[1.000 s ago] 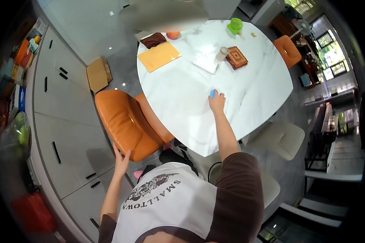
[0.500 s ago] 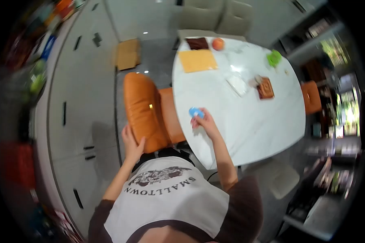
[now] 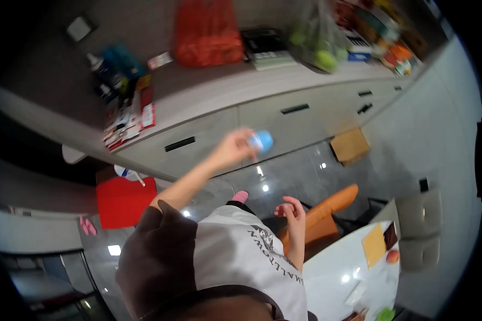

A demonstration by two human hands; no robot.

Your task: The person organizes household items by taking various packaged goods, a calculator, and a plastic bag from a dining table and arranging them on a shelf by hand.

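My left hand (image 3: pixel 234 148), stretched out towards the cabinet, is closed around a small light-blue rounded object (image 3: pixel 262 140) with a pale patch. Motion blur hides its exact kind. Closer to my body, my right hand (image 3: pixel 293 214) is held up with its fingers loosely curled and apart, nothing in them. Just beyond it stands an orange padded chair (image 3: pixel 329 206), beside the white marble-look table (image 3: pixel 321 267).
Above the drawers, a counter (image 3: pixel 198 96) bears a red plastic bag (image 3: pixel 209 37), a clear bag of green fruit (image 3: pixel 321 48) and packets. Cardboard (image 3: pixel 350 146) lies on the floor. A red stool (image 3: pixel 126 203) is at left. A yellow sheet (image 3: pixel 376 246) lies on the table.
The view has swung left from the table to the cabinet. The light-blue object has passed from my right hand to my left. My left hand has come off the chair.
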